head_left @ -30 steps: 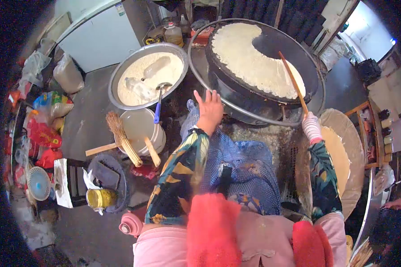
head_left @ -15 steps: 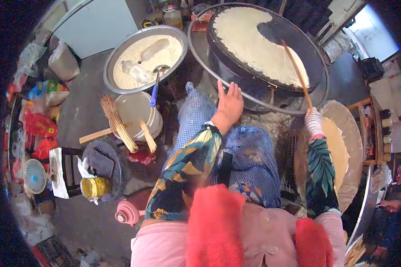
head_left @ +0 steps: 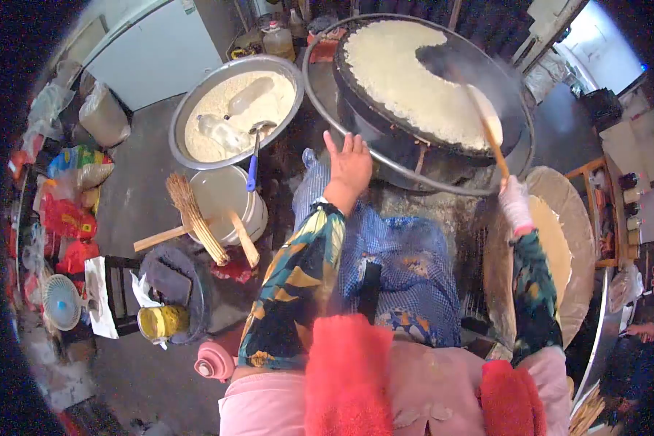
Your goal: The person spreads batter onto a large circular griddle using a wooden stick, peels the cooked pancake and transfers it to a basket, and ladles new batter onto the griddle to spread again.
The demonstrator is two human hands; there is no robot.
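Note:
In the head view, a large round black griddle (head_left: 509,131) carries a pale layer of batter (head_left: 407,73), curved around a bare dark patch. My right hand (head_left: 514,202), in a pale glove, grips a long wooden stick (head_left: 492,138). The stick reaches over the batter's right side, and its far end is blurred among thin steam. A metal hoop (head_left: 443,190) circles the griddle. My left hand (head_left: 350,168) is by the hoop's near left side, fingers stretched and apart, holding nothing; whether the fingertips touch the hoop I cannot tell.
Left of the griddle stands a metal basin (head_left: 178,138) of pale mixture, with a blue-handled ladle (head_left: 253,163) and clear bottles in it. Below it, a bucket (head_left: 254,211) holds a straw brush (head_left: 196,221). A round pale flatbread (head_left: 552,240) lies on a brown mat (head_left: 578,291) at right.
My left hand has moved left along the hoop. The stick still lies over the batter's right side, its far end now blurred. More steam shows, and the whole view has shifted slightly.

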